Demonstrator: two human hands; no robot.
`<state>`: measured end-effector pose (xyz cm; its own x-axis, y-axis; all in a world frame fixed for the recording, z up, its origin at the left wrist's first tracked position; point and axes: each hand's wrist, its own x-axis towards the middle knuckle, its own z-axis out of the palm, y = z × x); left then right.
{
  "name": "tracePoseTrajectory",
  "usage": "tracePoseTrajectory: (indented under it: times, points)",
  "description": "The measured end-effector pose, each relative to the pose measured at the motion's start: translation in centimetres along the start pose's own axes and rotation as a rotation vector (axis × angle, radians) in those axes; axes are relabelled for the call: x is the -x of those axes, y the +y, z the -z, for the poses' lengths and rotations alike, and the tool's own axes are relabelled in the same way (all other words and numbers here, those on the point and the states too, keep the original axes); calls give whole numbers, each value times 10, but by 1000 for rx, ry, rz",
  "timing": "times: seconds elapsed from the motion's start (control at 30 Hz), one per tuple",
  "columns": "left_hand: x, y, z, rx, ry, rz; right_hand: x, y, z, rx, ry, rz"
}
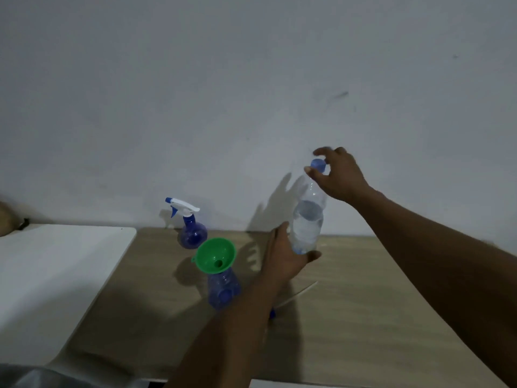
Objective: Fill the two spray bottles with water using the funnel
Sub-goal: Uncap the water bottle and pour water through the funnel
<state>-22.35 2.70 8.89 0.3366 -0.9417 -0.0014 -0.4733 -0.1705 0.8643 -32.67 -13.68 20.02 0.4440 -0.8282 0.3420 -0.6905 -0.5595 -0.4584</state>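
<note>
My left hand [288, 254] holds a clear water bottle [307, 217] by its base, lifted above the wooden table [349, 303]. The bottle is more than half full. My right hand [338, 175] pinches its blue cap [318, 164]. A green funnel [215, 254] sits in the neck of an open blue spray bottle [222, 287] left of my left hand. A second blue spray bottle [192, 233] with its white trigger head on stands behind, near the wall. A loose trigger head with its thin tube [296, 295] lies on the table, mostly hidden by my left forearm.
A white surface [56, 275] adjoins the wooden table on the left. A plain wall rises right behind the table. A brownish object [5, 219] shows at the far left edge.
</note>
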Motion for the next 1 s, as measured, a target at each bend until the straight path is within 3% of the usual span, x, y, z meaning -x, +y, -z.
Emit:
tracePoseTrajectory:
  times: [0.13,0.33,0.47,0.67,1.0]
  points:
    - [-55,18,-11,79,84,86,-10,1,10,68,-174,98]
    - [-69,33,-23,97,62,194,11,-5,10,142,-140,248]
    - [-53,30,-21,5,122,134,26,-5,24,160,-93,293]
    - [-11,40,2,-110,67,47,57,-22,45,156,-79,333]
    - [48,23,3,-121,34,-34,115,-36,44,158,-69,247]
